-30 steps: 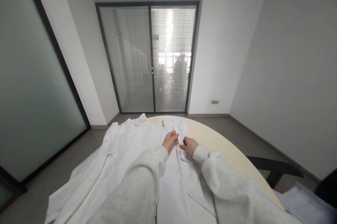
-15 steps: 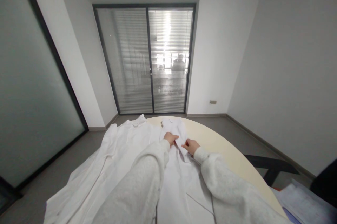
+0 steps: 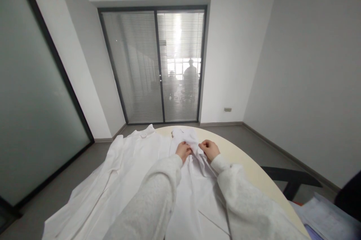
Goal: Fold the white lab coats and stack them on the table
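Observation:
A white coat (image 3: 186,195), folded into a long narrow shape, lies on the round cream table (image 3: 234,150), its collar end towards the far edge. My left hand (image 3: 184,151) is closed on its cloth just below the collar, fingertips partly hidden. Close by on the right, my right hand (image 3: 210,150) pinches a raised fold of the same coat between thumb and fingers. Creases run down the cloth below both hands. A second white coat (image 3: 135,161) is spread out on the left, collar also at the far side, with my left forearm lying across part of it.
On the right, below the table edge, are a black armrest (image 3: 290,175) and some pale folded cloth or sheets (image 3: 327,213). Beyond the table stand a glass door with blinds (image 3: 141,67) and silhouettes of people behind it. A frosted glass panel (image 3: 36,93) is at left.
My right hand has moved up and slightly right, lifting a fold of the coat. The left hand stays near the same spot, its thumb now tucked in. The view has tilted slightly.

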The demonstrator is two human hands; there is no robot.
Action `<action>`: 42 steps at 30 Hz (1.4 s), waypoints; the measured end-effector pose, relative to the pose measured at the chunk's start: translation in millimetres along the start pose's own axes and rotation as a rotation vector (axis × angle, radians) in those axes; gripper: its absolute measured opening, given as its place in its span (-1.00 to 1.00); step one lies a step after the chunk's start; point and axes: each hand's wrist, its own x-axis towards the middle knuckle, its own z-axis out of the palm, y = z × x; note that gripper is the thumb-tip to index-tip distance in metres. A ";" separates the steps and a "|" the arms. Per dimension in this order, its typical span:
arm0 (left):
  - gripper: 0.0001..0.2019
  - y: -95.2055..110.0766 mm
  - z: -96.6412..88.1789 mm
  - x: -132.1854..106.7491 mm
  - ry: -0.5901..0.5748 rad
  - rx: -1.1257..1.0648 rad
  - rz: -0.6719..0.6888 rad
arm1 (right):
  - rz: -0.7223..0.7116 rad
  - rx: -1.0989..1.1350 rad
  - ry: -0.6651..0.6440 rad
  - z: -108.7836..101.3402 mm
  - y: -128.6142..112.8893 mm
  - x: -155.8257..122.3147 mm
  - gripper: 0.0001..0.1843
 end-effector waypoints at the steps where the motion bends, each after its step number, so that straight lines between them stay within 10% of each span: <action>1: -0.80 -1.5 4.6 -1.5 -0.035 -0.017 -0.009 | -0.040 0.020 0.028 0.8 -1.9 -1.9 -0.78; 7: -0.83 0.7 9.0 -13.5 -0.105 -0.038 -0.086 | -0.145 0.016 -0.154 23.3 1.0 -14.1 -0.83; 13: -0.39 16.6 19.7 -24.7 -0.290 -0.314 -0.242 | -0.102 0.236 0.045 16.8 -2.6 -7.6 -0.80; 20: -0.78 -0.8 23.4 -28.2 -0.254 -0.227 -0.240 | -0.233 0.324 0.007 16.5 -3.0 -10.3 -0.80; 28: -0.61 2.6 -8.2 -1.6 0.220 0.697 0.211 | -0.404 -0.147 -0.408 33.5 3.3 -33.6 -0.36; 34: -0.56 3.3 -27.0 -8.0 -0.014 1.256 0.493 | -0.497 -0.478 -0.603 33.1 4.5 -46.7 -0.24; 42: -0.64 -2.4 -36.6 -11.7 -0.123 1.430 0.420 | -0.364 -0.114 -0.709 -1.6 12.9 -13.6 -0.51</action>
